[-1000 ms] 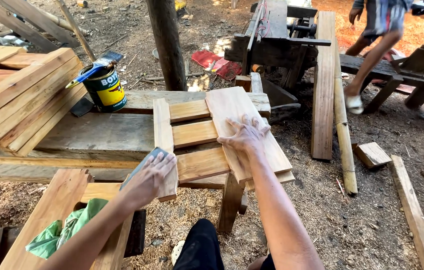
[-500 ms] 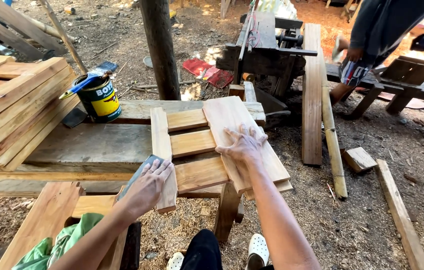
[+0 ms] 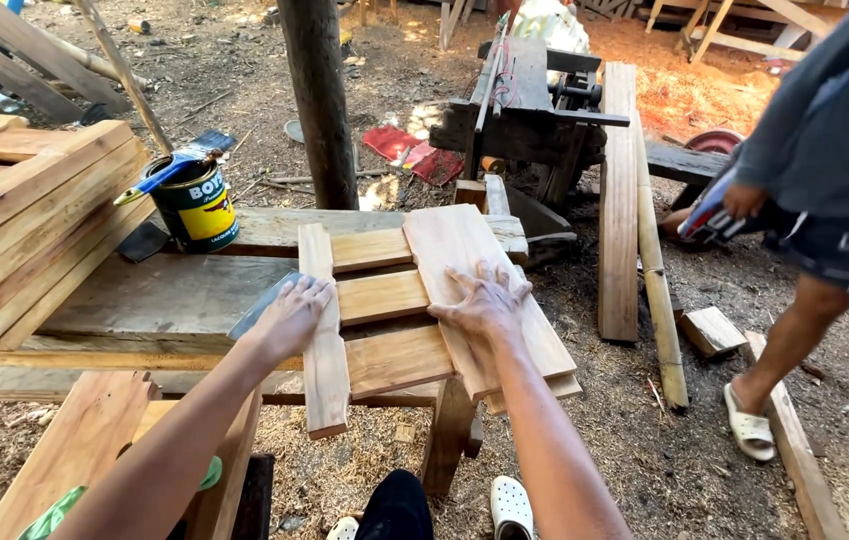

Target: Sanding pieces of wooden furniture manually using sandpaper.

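**Both hands flat on a plank assembly**

The left hand (image 3: 293, 312) lies open, palm down, on a narrow upright plank (image 3: 323, 340). The right hand (image 3: 485, 302) presses, fingers spread, on a wide board (image 3: 465, 250). Three cross slats (image 3: 385, 298) join them on the desk (image 3: 155, 300), near a paint can (image 3: 195, 205). Another person (image 3: 815, 200) stands at right.

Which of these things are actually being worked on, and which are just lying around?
In use: left hand on narrow upright board; right hand on wide board; cross slats; workbench.
Lying about: paint can, stacked planks, wood offcut.
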